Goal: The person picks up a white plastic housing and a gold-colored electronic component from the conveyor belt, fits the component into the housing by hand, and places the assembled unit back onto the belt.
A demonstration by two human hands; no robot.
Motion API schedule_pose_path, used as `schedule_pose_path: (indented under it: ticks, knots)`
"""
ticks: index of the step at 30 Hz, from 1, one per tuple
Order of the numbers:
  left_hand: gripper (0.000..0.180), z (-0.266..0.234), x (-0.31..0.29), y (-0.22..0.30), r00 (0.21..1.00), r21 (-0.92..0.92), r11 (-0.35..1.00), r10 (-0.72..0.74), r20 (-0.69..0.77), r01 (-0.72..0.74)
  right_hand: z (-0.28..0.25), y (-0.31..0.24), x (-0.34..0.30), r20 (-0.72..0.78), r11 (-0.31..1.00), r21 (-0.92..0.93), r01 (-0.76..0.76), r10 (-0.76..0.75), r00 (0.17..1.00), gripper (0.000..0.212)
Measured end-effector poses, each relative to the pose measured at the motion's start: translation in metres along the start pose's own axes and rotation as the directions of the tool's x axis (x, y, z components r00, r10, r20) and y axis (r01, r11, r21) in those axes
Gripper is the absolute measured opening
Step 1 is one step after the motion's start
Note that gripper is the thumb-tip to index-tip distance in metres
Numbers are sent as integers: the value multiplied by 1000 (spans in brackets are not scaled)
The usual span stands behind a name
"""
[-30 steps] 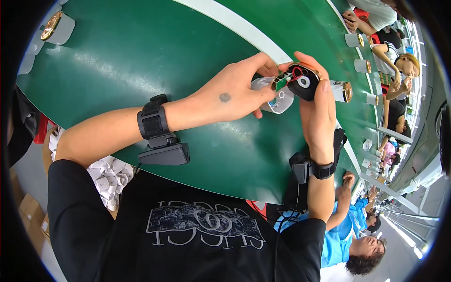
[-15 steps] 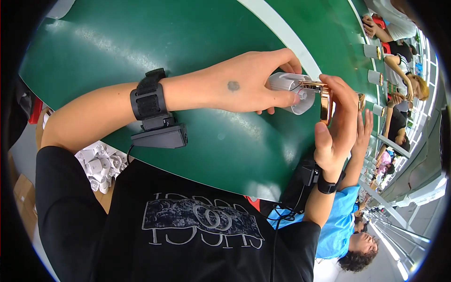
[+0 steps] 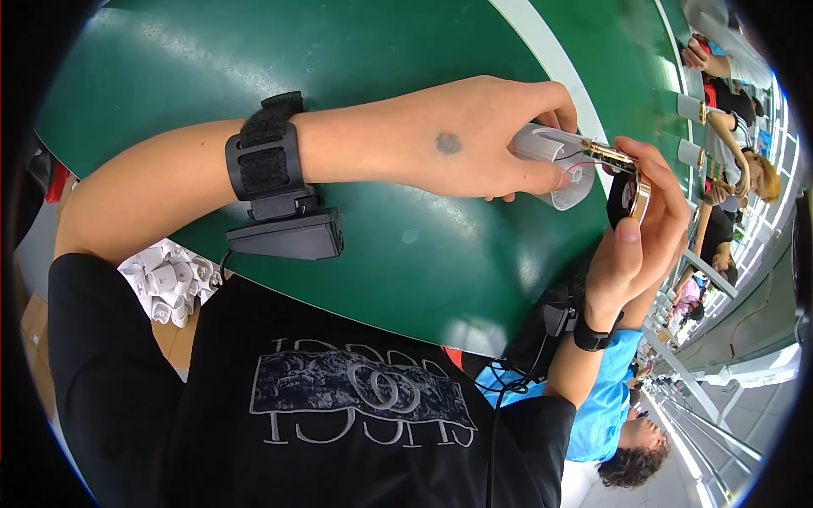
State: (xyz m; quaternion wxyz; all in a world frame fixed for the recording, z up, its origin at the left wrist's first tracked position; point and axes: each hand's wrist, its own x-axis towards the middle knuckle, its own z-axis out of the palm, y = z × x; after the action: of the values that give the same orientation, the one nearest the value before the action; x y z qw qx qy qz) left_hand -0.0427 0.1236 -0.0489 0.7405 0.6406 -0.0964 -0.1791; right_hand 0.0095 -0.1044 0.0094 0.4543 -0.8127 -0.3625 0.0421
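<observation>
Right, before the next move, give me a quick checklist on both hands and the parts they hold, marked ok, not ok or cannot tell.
1. Left hand gripping the hollow white plastic shell: ok.
2. Right hand holding the round black cap with a shiny gold rim: ok, between thumb and fingers.
3. Cap clear of the shell's rim: ok, they are apart, the cap to the right of the open end.
4. Unblocked view of the shell: not ok, the left hand covers part of it.
5. Both ends of the thin red wire secured: cannot tell, too small to make out.
</observation>
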Motion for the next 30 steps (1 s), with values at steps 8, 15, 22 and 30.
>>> schedule_pose_path:
  ticks: [8, 15, 22, 30]
  knots:
    - [41, 0, 1, -1, 1000, 12, 1000, 23, -5, -23, -5, 4, -3, 127, 956, -239, 169, -142, 982, 48]
    - [41, 0, 1, -2, 1000, 32, 999, 25, 2, -25, -13, -2, -1, 185, 946, -264, 185, -139, 973, 45]
    - [43, 2, 3, -2, 994, 35, 995, 95, -47, -93, 0, 4, 5, 117, 908, -270, 320, -298, 947, 36]
    - [48, 0, 2, -1, 998, 70, 996, 60, 1, -60, -1, -4, 9, 168, 900, -316, 301, -259, 951, 37]
